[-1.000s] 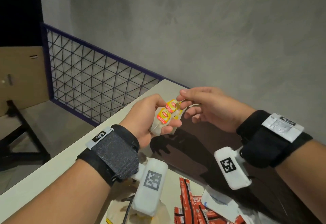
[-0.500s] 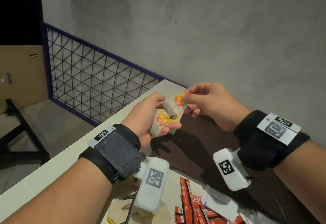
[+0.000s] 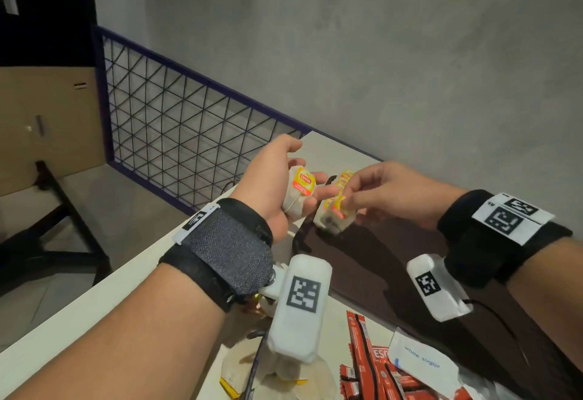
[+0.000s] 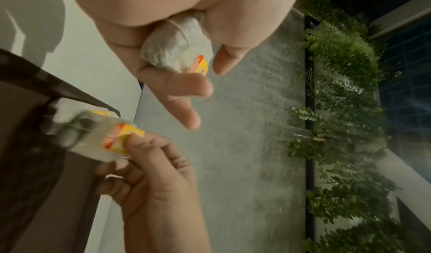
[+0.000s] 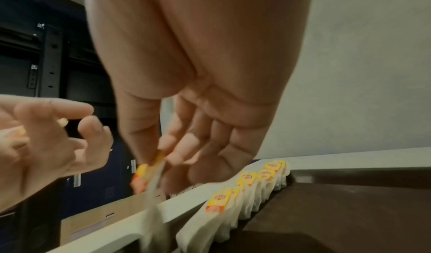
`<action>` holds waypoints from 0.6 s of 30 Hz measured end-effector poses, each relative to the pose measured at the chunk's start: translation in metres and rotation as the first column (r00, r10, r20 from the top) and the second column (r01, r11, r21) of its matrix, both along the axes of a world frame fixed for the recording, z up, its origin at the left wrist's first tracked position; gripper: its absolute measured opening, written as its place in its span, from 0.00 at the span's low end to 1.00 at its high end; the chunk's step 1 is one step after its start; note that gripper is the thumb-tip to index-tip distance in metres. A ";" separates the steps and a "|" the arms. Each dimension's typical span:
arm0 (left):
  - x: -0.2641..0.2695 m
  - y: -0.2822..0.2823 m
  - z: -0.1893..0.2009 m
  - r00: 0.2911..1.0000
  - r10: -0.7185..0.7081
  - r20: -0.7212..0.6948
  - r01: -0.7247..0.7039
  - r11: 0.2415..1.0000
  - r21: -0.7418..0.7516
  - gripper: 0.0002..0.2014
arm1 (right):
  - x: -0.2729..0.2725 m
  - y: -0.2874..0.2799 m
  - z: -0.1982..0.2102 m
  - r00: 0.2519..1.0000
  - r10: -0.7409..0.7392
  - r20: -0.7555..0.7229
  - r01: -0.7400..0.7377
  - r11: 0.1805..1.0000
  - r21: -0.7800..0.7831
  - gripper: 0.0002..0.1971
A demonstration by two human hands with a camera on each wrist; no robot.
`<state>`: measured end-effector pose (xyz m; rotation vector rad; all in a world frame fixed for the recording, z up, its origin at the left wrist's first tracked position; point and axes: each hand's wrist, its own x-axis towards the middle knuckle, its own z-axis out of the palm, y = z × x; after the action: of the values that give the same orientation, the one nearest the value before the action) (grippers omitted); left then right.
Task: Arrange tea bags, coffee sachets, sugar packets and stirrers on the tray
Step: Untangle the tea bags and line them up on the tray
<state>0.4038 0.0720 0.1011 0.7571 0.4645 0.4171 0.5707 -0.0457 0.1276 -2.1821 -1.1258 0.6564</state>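
Along the far rim of the dark tray [image 5: 349, 211] a row of tea bags [image 5: 247, 198] already stands, so that part is well begun; your right hand [image 3: 388, 191] pinches another tea bag [image 3: 334, 213] by its tag just above the tray's corner; your left hand [image 3: 277, 179] curls round a spare tea bag [image 3: 298, 191]; coffee sachets [image 3: 366, 365] and a sugar packet [image 3: 419, 358] wait on the worktop [image 3: 94, 292]; stirrers I cannot see; the tray's middle lies bare, the wall close behind.

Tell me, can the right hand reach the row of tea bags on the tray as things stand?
Probably yes. The right hand, pinching a tea bag, hangs just above the row of tea bags along the tray edge, nothing between them.
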 end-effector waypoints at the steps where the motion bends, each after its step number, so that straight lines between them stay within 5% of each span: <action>1: 0.000 0.001 0.001 1.000 0.012 0.008 -0.012 1.000 -0.007 0.11 | -0.003 0.001 -0.002 0.997 0.077 -0.010 -0.078 0.995 -0.060 0.03; 5: -0.001 0.005 0.003 0.998 0.054 0.033 -0.053 0.998 -0.028 0.11 | -0.008 0.014 -0.007 0.979 0.201 0.037 -0.192 0.967 -0.166 0.06; 18: 0.001 0.007 0.000 0.998 0.052 0.019 -0.052 0.998 0.020 0.12 | 0.026 0.034 -0.022 0.980 0.019 0.198 0.023 0.978 -0.209 0.05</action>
<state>0.4050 0.0791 0.1009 0.7615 0.4638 0.4778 0.5968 -0.0115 0.1057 -2.4744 -1.2014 0.5892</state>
